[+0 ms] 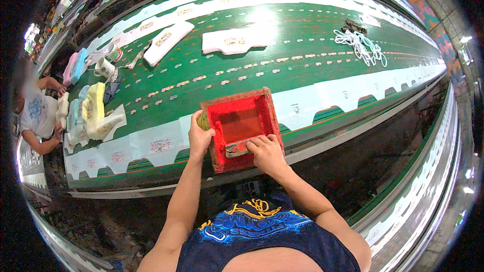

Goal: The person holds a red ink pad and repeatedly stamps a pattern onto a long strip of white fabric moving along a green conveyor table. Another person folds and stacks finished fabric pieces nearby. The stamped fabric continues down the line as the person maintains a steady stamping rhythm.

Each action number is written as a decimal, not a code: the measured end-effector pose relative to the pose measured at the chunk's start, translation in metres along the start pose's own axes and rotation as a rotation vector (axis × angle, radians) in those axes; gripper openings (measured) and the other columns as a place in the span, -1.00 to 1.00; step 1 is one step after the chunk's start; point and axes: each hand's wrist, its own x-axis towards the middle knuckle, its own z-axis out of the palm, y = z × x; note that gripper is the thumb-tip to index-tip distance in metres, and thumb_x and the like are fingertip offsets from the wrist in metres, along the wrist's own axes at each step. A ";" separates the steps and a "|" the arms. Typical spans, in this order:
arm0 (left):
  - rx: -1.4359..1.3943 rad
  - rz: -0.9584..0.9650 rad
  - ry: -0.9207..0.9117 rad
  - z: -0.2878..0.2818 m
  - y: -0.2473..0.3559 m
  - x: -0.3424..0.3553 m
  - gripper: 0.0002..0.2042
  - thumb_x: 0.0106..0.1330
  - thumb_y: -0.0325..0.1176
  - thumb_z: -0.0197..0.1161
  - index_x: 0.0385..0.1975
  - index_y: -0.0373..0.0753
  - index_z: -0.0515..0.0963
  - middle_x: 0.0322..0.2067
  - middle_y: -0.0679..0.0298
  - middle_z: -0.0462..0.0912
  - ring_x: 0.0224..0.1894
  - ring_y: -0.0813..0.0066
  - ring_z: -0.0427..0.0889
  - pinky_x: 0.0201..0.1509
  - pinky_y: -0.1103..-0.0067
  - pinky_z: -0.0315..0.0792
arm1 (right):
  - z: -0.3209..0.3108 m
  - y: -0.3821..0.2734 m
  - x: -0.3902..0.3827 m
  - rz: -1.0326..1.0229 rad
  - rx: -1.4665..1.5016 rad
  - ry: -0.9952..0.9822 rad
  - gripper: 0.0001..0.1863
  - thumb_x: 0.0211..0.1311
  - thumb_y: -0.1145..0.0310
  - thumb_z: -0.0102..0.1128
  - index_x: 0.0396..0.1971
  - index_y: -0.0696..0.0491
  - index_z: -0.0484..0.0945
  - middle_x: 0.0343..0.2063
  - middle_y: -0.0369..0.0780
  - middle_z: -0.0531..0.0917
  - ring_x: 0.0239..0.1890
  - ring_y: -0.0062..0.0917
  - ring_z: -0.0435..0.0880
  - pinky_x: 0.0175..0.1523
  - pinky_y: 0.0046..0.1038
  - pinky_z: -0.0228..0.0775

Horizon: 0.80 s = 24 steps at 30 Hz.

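A wooden screen printing frame (274, 116) lies over the row of white fabric pieces at the table's near edge. Red ink covers its inner walls and mesh (244, 124). My left hand (199, 137) grips the frame's left side, thumb toward the inside, by a greenish patch. Inside the near end of the frame, my right hand (267, 153) is closed on a red-stained squeegee (236, 149). White fabric pieces left of the frame carry red prints (160, 145); to its right, a piece (296, 108) bears a small dark print.
The long green table (201, 78) holds stacked white cut pieces (234, 40), a bundle of white cords (360, 48), mugs (104, 68) and coloured fabric piles (93, 102). At the left end, another person (40, 111) handles cloth. More printing tables (413, 211) run alongside.
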 end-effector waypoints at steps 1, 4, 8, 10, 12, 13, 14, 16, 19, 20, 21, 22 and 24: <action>-0.027 0.050 0.014 0.015 -0.001 0.000 -0.23 -0.10 -0.57 0.37 0.29 -0.14 0.41 0.05 0.06 0.71 0.14 0.07 0.69 0.25 0.33 0.53 | -0.009 0.014 -0.003 -0.006 -0.004 0.018 -0.68 0.03 0.48 0.26 -0.14 -0.02 0.65 -0.13 -0.32 0.74 -0.01 -0.43 0.68 0.12 -0.20 0.37; -0.022 0.018 -0.010 0.071 0.021 -0.005 -0.23 -0.09 -0.56 0.38 0.29 -0.15 0.41 0.07 0.05 0.70 0.14 0.07 0.69 0.26 0.34 0.53 | -0.028 0.067 -0.022 -0.013 -0.014 0.044 -0.70 0.01 0.45 0.28 -0.17 -0.01 0.64 -0.14 -0.29 0.73 -0.02 -0.40 0.68 0.12 -0.18 0.39; -0.032 -0.034 -0.044 0.144 0.071 -0.015 -0.24 -0.06 -0.57 0.39 0.30 -0.13 0.41 0.07 0.04 0.70 0.14 0.07 0.69 0.25 0.33 0.53 | -0.055 0.134 -0.045 0.008 -0.044 0.048 -0.73 0.00 0.45 0.27 -0.21 0.00 0.63 -0.18 -0.28 0.73 -0.05 -0.40 0.69 0.09 -0.18 0.41; -0.069 -0.094 -0.058 0.172 0.070 -0.015 -0.24 -0.05 -0.57 0.40 0.30 -0.11 0.41 0.08 0.04 0.70 0.13 0.06 0.70 0.24 0.32 0.54 | -0.064 0.162 -0.055 0.034 -0.030 0.010 -0.65 -0.03 0.52 0.28 -0.15 -0.02 0.65 -0.10 -0.32 0.75 -0.01 -0.43 0.69 0.05 -0.20 0.38; -0.041 -0.105 -0.046 0.194 0.069 -0.017 -0.23 -0.05 -0.57 0.41 0.31 -0.08 0.41 0.08 0.01 0.71 0.11 0.08 0.71 0.18 0.30 0.56 | -0.067 0.181 -0.062 0.028 -0.017 -0.012 -0.67 -0.01 0.52 0.27 -0.16 -0.02 0.65 -0.12 -0.31 0.75 -0.02 -0.43 0.69 0.05 -0.20 0.38; 0.003 -0.084 -0.029 0.201 0.068 -0.019 -0.23 -0.05 -0.57 0.42 0.31 -0.08 0.41 0.07 0.00 0.71 0.11 0.09 0.72 0.18 0.29 0.56 | -0.069 0.189 -0.066 0.022 -0.013 -0.023 -0.68 0.00 0.51 0.27 -0.17 -0.02 0.65 -0.13 -0.31 0.75 -0.03 -0.43 0.69 0.04 -0.19 0.38; 0.048 -0.064 -0.011 0.207 0.068 -0.020 -0.23 -0.05 -0.57 0.42 0.31 -0.08 0.41 0.06 0.00 0.72 0.10 0.09 0.72 0.17 0.29 0.57 | -0.070 0.196 -0.068 0.022 0.000 -0.017 -0.69 0.02 0.50 0.26 -0.17 -0.02 0.65 -0.13 -0.30 0.75 -0.03 -0.43 0.69 0.05 -0.19 0.39; 0.112 -0.090 -0.009 0.215 0.084 -0.023 -0.23 -0.06 -0.57 0.42 0.31 -0.09 0.41 0.04 -0.01 0.73 0.09 0.10 0.73 0.16 0.30 0.58 | -0.070 0.205 -0.073 0.023 0.025 -0.009 -0.72 0.05 0.49 0.25 -0.18 -0.02 0.64 -0.14 -0.30 0.75 -0.03 -0.42 0.69 0.06 -0.18 0.39; 0.133 -0.183 -0.023 0.214 0.098 -0.024 -0.23 -0.06 -0.57 0.43 0.30 -0.11 0.42 0.01 -0.01 0.74 0.07 0.10 0.74 0.16 0.31 0.58 | -0.072 0.210 -0.076 -0.006 0.032 -0.004 -0.76 0.09 0.47 0.23 -0.19 -0.02 0.65 -0.14 -0.29 0.75 -0.04 -0.41 0.69 0.08 -0.18 0.40; 0.116 -0.186 -0.012 0.216 0.093 -0.024 -0.24 -0.06 -0.57 0.43 0.30 -0.10 0.43 0.00 0.00 0.74 0.07 0.09 0.75 0.16 0.31 0.59 | -0.073 0.209 -0.076 -0.012 0.029 -0.002 -0.77 0.11 0.46 0.22 -0.20 -0.02 0.64 -0.14 -0.30 0.76 -0.04 -0.41 0.70 0.09 -0.17 0.40; 0.097 -0.190 -0.001 0.217 0.089 -0.025 -0.24 -0.06 -0.56 0.43 0.30 -0.10 0.43 0.00 0.00 0.75 0.06 0.09 0.75 0.16 0.31 0.59 | -0.074 0.210 -0.075 -0.019 0.034 -0.015 -0.77 0.11 0.46 0.22 -0.20 -0.01 0.64 -0.14 -0.30 0.76 -0.04 -0.41 0.70 0.09 -0.17 0.40; 0.096 -0.170 0.006 0.218 0.086 -0.025 -0.23 -0.06 -0.56 0.43 0.30 -0.09 0.43 0.00 0.00 0.75 0.06 0.09 0.75 0.16 0.31 0.59 | -0.075 0.211 -0.075 -0.024 0.039 -0.028 -0.77 0.11 0.46 0.22 -0.20 -0.01 0.64 -0.14 -0.29 0.76 -0.03 -0.41 0.70 0.09 -0.18 0.40; 0.094 -0.132 0.013 0.219 0.082 -0.025 -0.23 -0.07 -0.56 0.44 0.30 -0.07 0.44 0.00 0.01 0.75 0.06 0.09 0.75 0.15 0.31 0.59 | -0.076 0.213 -0.074 -0.026 0.050 -0.049 -0.76 0.09 0.46 0.22 -0.20 -0.01 0.64 -0.13 -0.29 0.75 -0.03 -0.40 0.69 0.09 -0.18 0.40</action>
